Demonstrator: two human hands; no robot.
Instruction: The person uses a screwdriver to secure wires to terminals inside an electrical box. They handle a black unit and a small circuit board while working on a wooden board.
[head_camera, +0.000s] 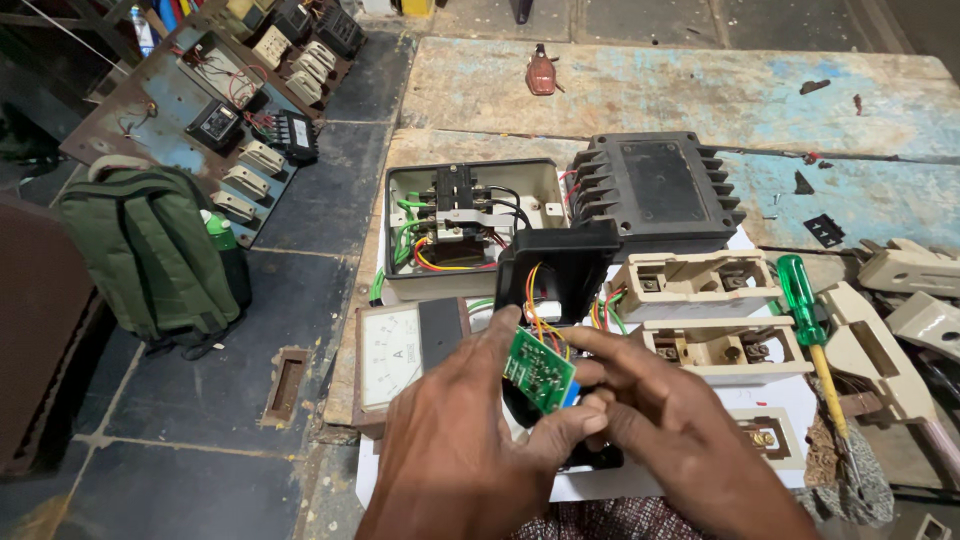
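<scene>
Item: green circuit board (540, 372), wired to the black housing (555, 265) above the desk (680, 95). Your left hand (455, 440) and right hand (655, 420) both pinch its edges; keep each grip on the edges, wires slack, solder side untouched. Nearby: analogue meter (392, 355), green screwdriver (805, 305).

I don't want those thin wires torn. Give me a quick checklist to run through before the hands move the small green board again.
1. Green circuit board gripped by both the left hand and right hand: ok.
2. Wires joined to the black housing: ok.
3. Slack in those wires: cannot tell.
4. Green screwdriver lying within reach on the workbench: ok.
5. Solder joints sound: cannot tell.
</scene>
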